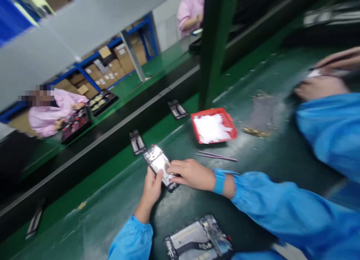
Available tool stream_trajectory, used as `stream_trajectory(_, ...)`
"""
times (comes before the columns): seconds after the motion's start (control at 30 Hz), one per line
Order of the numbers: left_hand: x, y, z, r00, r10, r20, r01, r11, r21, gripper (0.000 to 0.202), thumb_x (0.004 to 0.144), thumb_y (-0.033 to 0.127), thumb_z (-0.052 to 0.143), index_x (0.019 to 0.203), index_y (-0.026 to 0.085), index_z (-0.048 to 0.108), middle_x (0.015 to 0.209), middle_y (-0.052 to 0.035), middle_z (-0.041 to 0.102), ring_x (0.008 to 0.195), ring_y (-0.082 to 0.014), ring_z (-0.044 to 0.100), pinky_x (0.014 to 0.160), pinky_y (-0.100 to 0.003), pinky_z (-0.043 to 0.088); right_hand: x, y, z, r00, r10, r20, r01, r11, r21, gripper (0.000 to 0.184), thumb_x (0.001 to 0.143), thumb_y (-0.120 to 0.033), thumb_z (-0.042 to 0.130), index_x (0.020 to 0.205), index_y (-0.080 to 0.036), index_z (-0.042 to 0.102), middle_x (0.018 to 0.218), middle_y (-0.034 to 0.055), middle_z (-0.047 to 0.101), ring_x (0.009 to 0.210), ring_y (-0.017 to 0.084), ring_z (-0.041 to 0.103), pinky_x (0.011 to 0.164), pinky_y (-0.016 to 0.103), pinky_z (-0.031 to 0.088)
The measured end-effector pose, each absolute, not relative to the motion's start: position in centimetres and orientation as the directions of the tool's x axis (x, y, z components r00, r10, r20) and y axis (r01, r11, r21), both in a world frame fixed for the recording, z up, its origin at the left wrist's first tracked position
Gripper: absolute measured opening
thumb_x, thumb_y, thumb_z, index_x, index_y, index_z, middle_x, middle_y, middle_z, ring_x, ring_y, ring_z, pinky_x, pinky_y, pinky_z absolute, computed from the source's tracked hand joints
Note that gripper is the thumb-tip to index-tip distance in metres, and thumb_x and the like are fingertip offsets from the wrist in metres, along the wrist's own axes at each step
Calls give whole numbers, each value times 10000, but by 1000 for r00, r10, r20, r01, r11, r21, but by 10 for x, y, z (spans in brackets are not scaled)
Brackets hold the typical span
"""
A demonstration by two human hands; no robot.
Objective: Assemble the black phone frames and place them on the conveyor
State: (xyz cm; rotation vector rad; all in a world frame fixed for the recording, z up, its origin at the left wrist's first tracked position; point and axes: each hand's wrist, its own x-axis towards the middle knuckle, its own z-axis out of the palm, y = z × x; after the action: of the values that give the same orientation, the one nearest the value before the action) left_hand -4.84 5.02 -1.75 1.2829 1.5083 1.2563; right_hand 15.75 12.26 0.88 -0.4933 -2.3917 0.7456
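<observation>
My left hand (152, 185) is closed round the lower left edge of an opened phone frame (158, 158), its thumb along the side. The frame is tilted, with a pale metal inside and dark ends. My right hand (194, 173), with a blue wrist strap (219, 181), reaches over the frame's lower right part. Its fingers are bent together at the surface; whatever is between them is hidden. Below my hands lies a larger-looking opened phone frame (197, 239) with a black ribbon cable. A pair of tweezers (216, 156) lies right of the held frame.
A red tray (234, 130) holds white pieces. Beyond it sits a greyish bundle with brass-coloured ends (261, 115). More phone frames (137, 142) lie along the green strip. A co-worker's hands (323, 87) are at the right. People in pink sit across the dark ledge and green post (215, 50).
</observation>
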Motion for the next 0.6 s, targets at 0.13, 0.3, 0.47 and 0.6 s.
stream_trajectory(0.13, -52, 55, -19, -171, 985, 27, 222, 12, 975, 481, 918, 503, 687, 1285, 201, 618, 1283, -99, 695, 1203, -266, 640, 1104, -395, 434, 154, 123, 12, -740, 540, 401, 199, 745, -636, 54, 939, -230, 712, 885, -227, 713, 850, 22, 659, 732, 189, 602, 623, 289, 425)
stream_trajectory(0.3, -54, 58, -19, -213, 977, 7, 231, 43, 972, 487, 895, 532, 697, 1224, 178, 639, 1182, -96, 731, 1167, -281, 665, 1081, -400, 464, 169, 141, 36, -591, 623, 512, 161, 713, -682, 107, 940, -239, 684, 845, -202, 653, 764, -15, 641, 645, 131, 570, 593, 258, 408)
stream_trajectory(0.47, -53, 61, -22, -249, 969, 1, 198, 50, 979, 535, 860, 542, 735, 1250, 189, 636, 1231, -103, 728, 1184, -287, 670, 1091, -414, 467, 228, 192, 59, -141, 862, 488, 594, 468, -655, 155, 989, -314, 622, 943, -172, 664, 803, 35, 667, 728, 181, 612, 684, 295, 454)
stream_trajectory(0.6, -53, 62, -22, -267, 963, -36, 116, 70, 991, 578, 810, 554, 785, 1236, 190, 647, 1198, -107, 746, 1131, -286, 698, 1037, -404, 513, 247, 206, 64, -53, 877, 478, 909, 241, -341, 348, 931, -337, 705, 1196, -115, 664, 1089, 179, 673, 947, 309, 615, 733, 375, 474)
